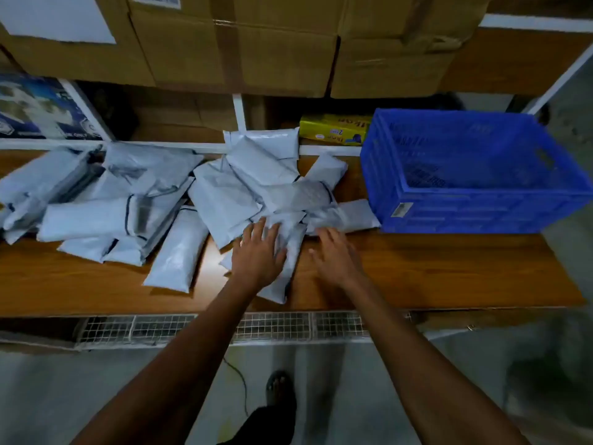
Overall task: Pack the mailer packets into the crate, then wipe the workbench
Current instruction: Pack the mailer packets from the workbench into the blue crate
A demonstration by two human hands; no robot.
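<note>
Several grey mailer packets (224,194) lie piled across the wooden workbench (433,271), from the far left to the middle. A blue plastic crate (475,200) stands at the right end of the bench, with nothing visible inside it. My left hand (258,252) lies flat with spread fingers on a long packet (288,252) at the near edge of the pile. My right hand (333,255) hovers just right of that packet, fingers straight, fingertips near another packet (349,216) that lies against the crate.
Large cardboard boxes (244,46) fill the shelf above the bench. A yellow box (333,128) sits behind the crate's left corner. A printed blue carton (38,107) stands at the back left. Wire mesh (272,326) runs under the bench's front edge.
</note>
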